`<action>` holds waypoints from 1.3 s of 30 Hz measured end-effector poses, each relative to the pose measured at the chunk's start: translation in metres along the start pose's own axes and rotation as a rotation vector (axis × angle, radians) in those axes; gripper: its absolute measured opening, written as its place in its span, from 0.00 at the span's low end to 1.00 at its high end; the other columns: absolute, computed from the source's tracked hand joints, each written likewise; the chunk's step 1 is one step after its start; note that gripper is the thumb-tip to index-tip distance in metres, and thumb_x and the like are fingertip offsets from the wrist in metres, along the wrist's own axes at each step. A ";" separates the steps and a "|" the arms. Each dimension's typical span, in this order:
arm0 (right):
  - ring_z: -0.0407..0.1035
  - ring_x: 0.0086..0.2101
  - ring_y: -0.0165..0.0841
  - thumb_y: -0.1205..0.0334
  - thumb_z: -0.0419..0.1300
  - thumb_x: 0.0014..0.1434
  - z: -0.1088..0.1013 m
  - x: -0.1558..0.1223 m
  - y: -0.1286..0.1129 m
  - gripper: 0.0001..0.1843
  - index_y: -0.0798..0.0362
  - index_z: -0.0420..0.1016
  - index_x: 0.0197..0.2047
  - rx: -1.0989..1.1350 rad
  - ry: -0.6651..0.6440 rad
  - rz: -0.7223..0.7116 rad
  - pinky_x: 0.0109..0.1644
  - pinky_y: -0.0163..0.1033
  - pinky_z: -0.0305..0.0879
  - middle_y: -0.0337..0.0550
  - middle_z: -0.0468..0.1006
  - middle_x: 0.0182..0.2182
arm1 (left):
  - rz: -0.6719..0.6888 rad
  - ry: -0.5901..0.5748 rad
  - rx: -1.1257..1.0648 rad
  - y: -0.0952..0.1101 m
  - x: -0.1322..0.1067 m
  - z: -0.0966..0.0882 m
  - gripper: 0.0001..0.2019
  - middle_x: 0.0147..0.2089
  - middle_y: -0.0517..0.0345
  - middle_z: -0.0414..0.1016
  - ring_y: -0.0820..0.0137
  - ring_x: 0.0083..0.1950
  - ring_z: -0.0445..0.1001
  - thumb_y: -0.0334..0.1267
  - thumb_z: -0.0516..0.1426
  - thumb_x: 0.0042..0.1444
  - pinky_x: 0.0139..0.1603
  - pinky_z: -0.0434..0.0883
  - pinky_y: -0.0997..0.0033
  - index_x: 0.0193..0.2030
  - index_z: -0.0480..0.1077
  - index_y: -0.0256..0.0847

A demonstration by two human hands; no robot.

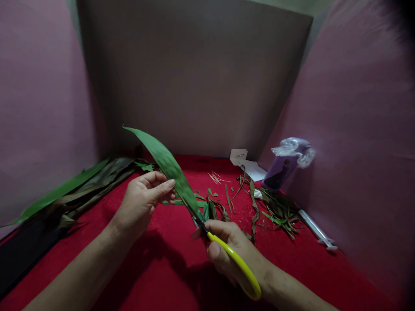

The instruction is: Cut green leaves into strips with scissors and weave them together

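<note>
A long green leaf [167,162] slants across the middle, its tip pointing up and left. My left hand [145,194] pinches the leaf's edge between thumb and fingers. In my right hand [231,244] is a pair of scissors [238,263] with yellow handles and dark blades. The blades lie along the leaf's lower end; whether they are closed on it I cannot tell. Green leaf pieces [205,209] show just behind the scissors, partly hidden by the blades and hand.
Long green and dried leaves [81,190] lie at the left by a black object [29,250]. Behind are toothpicks [217,177] and white paper [253,169]. Leaf scraps [282,211], a plastic-topped purple container [280,168] and a syringe [316,229] lie right on red cloth [145,268].
</note>
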State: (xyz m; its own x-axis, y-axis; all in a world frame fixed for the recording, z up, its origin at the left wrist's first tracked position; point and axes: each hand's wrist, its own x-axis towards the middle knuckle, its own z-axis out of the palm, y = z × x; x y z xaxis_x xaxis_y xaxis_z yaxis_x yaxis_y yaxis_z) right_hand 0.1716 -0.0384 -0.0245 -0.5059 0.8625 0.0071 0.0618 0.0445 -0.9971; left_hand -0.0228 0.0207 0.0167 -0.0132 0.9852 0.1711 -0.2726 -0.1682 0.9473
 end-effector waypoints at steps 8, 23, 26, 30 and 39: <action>0.45 0.14 0.19 0.40 0.61 0.44 0.004 0.002 -0.003 0.27 0.56 0.67 0.36 0.123 0.021 0.071 0.16 0.28 0.41 0.25 0.54 0.14 | -0.003 -0.016 -0.001 -0.002 0.001 -0.001 0.07 0.23 0.61 0.74 0.74 0.22 0.72 0.32 0.63 0.42 0.27 0.70 0.73 0.26 0.68 0.37; 0.45 0.17 0.21 0.34 0.54 0.48 0.003 0.000 -0.008 0.31 0.56 0.66 0.38 -0.093 0.020 -0.035 0.18 0.30 0.41 0.29 0.53 0.17 | 0.008 -0.039 0.032 0.000 -0.002 0.002 0.06 0.22 0.61 0.73 0.75 0.22 0.71 0.32 0.63 0.42 0.26 0.69 0.74 0.25 0.68 0.37; 0.46 0.17 0.21 0.35 0.54 0.49 0.003 0.000 -0.006 0.30 0.56 0.66 0.39 -0.084 -0.008 -0.036 0.18 0.29 0.42 0.29 0.54 0.16 | 0.011 -0.048 0.042 0.000 -0.002 0.002 0.06 0.22 0.60 0.73 0.75 0.22 0.71 0.32 0.63 0.43 0.26 0.69 0.74 0.25 0.68 0.37; 0.47 0.16 0.21 0.37 0.54 0.51 0.002 0.001 -0.002 0.29 0.56 0.66 0.40 -0.071 -0.022 -0.039 0.17 0.30 0.43 0.28 0.55 0.16 | 0.001 -0.043 0.040 0.000 -0.002 0.002 0.06 0.22 0.60 0.73 0.74 0.22 0.71 0.32 0.63 0.43 0.26 0.69 0.74 0.25 0.68 0.37; 0.47 0.16 0.20 0.38 0.54 0.52 0.001 0.002 0.000 0.27 0.56 0.66 0.40 -0.091 -0.042 -0.035 0.18 0.29 0.43 0.28 0.54 0.16 | -0.025 -0.051 0.039 0.001 -0.003 0.004 0.07 0.21 0.60 0.73 0.74 0.21 0.70 0.32 0.63 0.41 0.26 0.68 0.74 0.24 0.68 0.36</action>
State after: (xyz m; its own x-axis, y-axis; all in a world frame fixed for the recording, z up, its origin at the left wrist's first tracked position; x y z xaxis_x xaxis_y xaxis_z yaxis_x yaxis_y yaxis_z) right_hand 0.1702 -0.0374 -0.0246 -0.5443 0.8381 0.0364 0.1208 0.1213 -0.9852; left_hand -0.0187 0.0172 0.0182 0.0425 0.9863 0.1594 -0.2344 -0.1453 0.9612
